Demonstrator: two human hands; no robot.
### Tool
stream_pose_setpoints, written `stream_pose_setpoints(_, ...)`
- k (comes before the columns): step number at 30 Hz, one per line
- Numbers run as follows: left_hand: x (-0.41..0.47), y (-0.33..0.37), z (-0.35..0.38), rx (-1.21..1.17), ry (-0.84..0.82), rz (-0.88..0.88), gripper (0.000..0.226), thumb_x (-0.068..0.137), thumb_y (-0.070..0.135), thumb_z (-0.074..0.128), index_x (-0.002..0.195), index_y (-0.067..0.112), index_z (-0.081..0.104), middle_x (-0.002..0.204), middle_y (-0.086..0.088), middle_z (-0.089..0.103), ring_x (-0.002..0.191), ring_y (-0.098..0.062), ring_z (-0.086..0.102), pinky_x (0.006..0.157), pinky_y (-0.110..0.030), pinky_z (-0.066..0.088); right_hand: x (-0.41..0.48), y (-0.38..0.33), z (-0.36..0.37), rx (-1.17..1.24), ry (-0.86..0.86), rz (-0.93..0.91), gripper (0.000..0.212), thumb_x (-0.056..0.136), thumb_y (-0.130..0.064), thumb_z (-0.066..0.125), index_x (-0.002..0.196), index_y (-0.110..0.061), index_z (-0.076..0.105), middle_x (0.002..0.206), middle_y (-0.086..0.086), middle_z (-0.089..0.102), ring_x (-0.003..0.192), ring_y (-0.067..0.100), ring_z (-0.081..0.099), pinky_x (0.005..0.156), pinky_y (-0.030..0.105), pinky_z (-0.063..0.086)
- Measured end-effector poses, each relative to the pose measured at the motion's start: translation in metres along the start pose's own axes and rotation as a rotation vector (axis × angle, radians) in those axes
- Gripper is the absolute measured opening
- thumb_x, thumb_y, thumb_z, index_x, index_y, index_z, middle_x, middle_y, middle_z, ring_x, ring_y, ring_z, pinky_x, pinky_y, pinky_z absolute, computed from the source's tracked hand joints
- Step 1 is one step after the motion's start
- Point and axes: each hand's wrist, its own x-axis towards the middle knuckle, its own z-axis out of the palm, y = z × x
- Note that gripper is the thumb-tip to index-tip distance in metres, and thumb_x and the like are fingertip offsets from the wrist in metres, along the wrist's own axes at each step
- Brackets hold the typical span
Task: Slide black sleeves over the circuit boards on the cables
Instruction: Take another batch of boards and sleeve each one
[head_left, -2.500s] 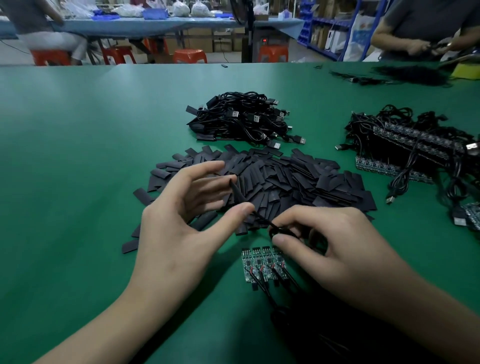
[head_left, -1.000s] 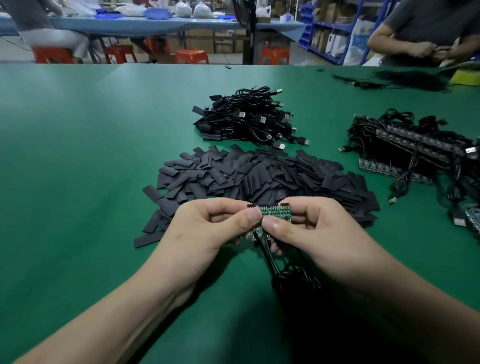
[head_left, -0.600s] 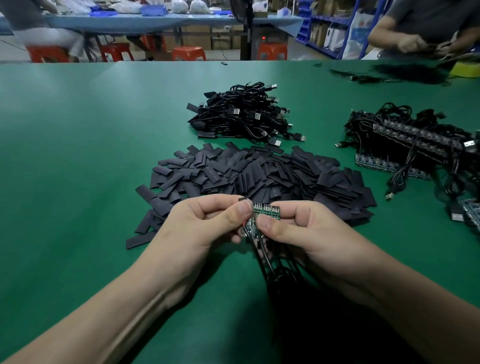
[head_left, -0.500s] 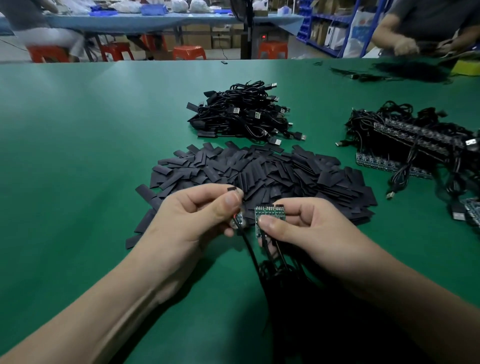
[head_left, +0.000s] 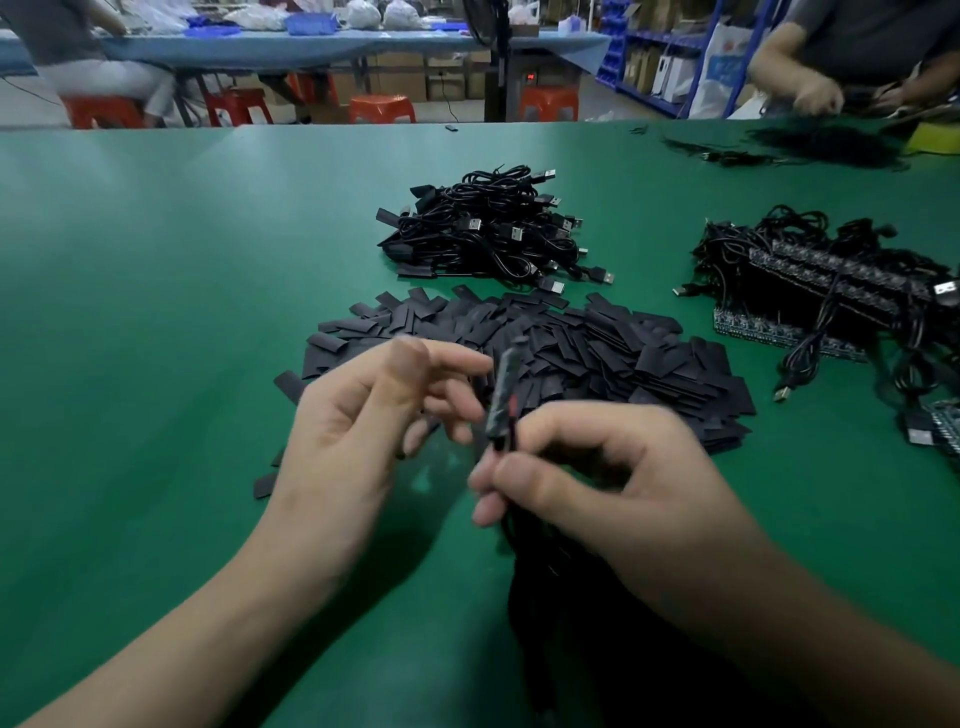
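My right hand (head_left: 597, 483) pinches a black cable just below a small circuit board (head_left: 501, 395), which stands upright, edge-on and blurred. More black cables (head_left: 545, 597) trail down from that hand toward me. My left hand (head_left: 363, 421) hovers just left of the board with its fingers loosely spread; I see nothing in it. Right behind both hands lies a wide pile of flat black sleeves (head_left: 597, 353) on the green table (head_left: 156, 312).
A heap of black USB cables (head_left: 493, 228) lies beyond the sleeves. At the right is a bundle of cables with bare circuit boards (head_left: 831, 291). A person (head_left: 857, 47) works at the far right corner. Stools and another table stand behind.
Earlier both hands pinched a small stack of boards together, then drew apart. Now my right hand holds one board upright on its cable and my left hand's fingers have loosened.
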Motion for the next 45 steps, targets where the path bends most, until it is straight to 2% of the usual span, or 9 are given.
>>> stream_pose_setpoints(4,0.005,-0.021,-0.011,0.791,-0.115,0.162,0.024,0.096,0.019,0.071,0.118,0.029,0.073,0.108,0.015,0.072,0.103,-0.01,0.065,0.091,-0.037,0.053,0.003,-0.015,-0.008,0.629,-0.047,0.033,0.015,0.09,-0.036,0.067,0.09,-0.026,0.078,0.078,-0.002,0.076,0.078,0.012,0.075,0.073,0.023,0.059)
stream_pose_setpoints(8,0.007,-0.024,-0.01,1.02,-0.314,0.284,0.032,0.095,0.017,0.073,0.124,0.029,0.073,0.12,0.018,0.071,0.111,-0.015,0.06,0.092,-0.04,0.053,0.011,-0.024,-0.03,0.781,0.049,0.085,0.018,0.093,-0.032,0.065,0.087,-0.019,0.076,0.061,-0.005,0.06,0.055,0.008,0.063,0.051,0.023,0.055)
stream_pose_setpoints(15,0.012,-0.017,-0.015,1.084,-0.372,0.362,0.019,0.092,0.033,0.072,0.11,0.03,0.078,0.104,0.014,0.073,0.096,-0.017,0.066,0.078,-0.042,0.055,0.008,-0.004,-0.039,-0.476,0.011,0.291,0.017,0.098,-0.038,0.056,0.086,-0.03,0.066,0.067,-0.002,0.068,0.046,0.01,0.056,0.048,0.024,0.047)
stream_pose_setpoints(18,0.013,-0.019,-0.016,1.047,-0.362,0.304,0.019,0.091,0.037,0.072,0.108,0.029,0.077,0.1,0.016,0.069,0.096,-0.013,0.062,0.081,-0.037,0.053,0.004,0.005,-0.03,-0.69,-0.022,0.266,0.02,0.097,-0.043,0.056,0.085,-0.028,0.063,0.07,-0.011,0.063,0.051,0.006,0.049,0.052,0.021,0.038)
stream_pose_setpoints(21,0.011,-0.021,-0.019,0.908,-0.286,0.176,0.018,0.086,0.029,0.08,0.102,0.036,0.073,0.092,0.019,0.065,0.089,0.0,0.06,0.079,-0.021,0.047,0.002,0.009,-0.026,-0.701,-0.028,0.246,0.023,0.095,-0.046,0.056,0.085,-0.027,0.063,0.073,-0.012,0.063,0.054,0.004,0.048,0.057,0.021,0.038)
stream_pose_setpoints(24,0.01,-0.02,-0.022,0.702,-0.164,0.046,0.028,0.081,0.021,0.084,0.091,0.043,0.069,0.085,0.013,0.07,0.083,-0.007,0.067,0.075,-0.017,0.05,0.0,0.009,-0.024,-0.574,-0.067,0.269,0.023,0.093,-0.048,0.055,0.087,-0.028,0.067,0.071,-0.009,0.067,0.051,0.002,0.047,0.053,0.021,0.038)
stream_pose_setpoints(31,0.005,-0.009,-0.005,0.175,-0.093,-0.13,0.017,0.073,0.027,0.077,0.089,0.027,0.079,0.076,0.003,0.074,0.071,-0.003,0.065,0.07,-0.011,0.05,0.006,0.013,-0.026,0.089,0.107,0.388,0.022,0.102,-0.033,0.059,0.089,-0.022,0.074,0.068,-0.003,0.065,0.043,0.009,0.037,0.044,0.026,0.033)
stream_pose_setpoints(35,-0.001,-0.007,0.004,0.21,-0.098,-0.08,0.016,0.075,0.026,0.077,0.09,0.025,0.081,0.081,0.004,0.077,0.076,-0.006,0.07,0.074,-0.013,0.051,0.004,0.016,-0.023,0.09,0.039,0.424,0.026,0.09,-0.047,0.069,0.089,-0.022,0.074,0.054,-0.008,0.037,0.042,0.006,0.03,0.043,0.022,0.027)
stream_pose_setpoints(45,-0.005,-0.004,0.005,0.654,-0.134,0.249,0.03,0.077,0.037,0.082,0.104,0.023,0.081,0.091,0.015,0.073,0.086,-0.005,0.069,0.079,-0.017,0.051,0.0,0.024,-0.017,0.042,0.019,0.359,0.02,0.092,-0.043,0.067,0.088,-0.025,0.073,0.05,-0.015,0.043,0.039,-0.001,0.036,0.04,0.015,0.03)
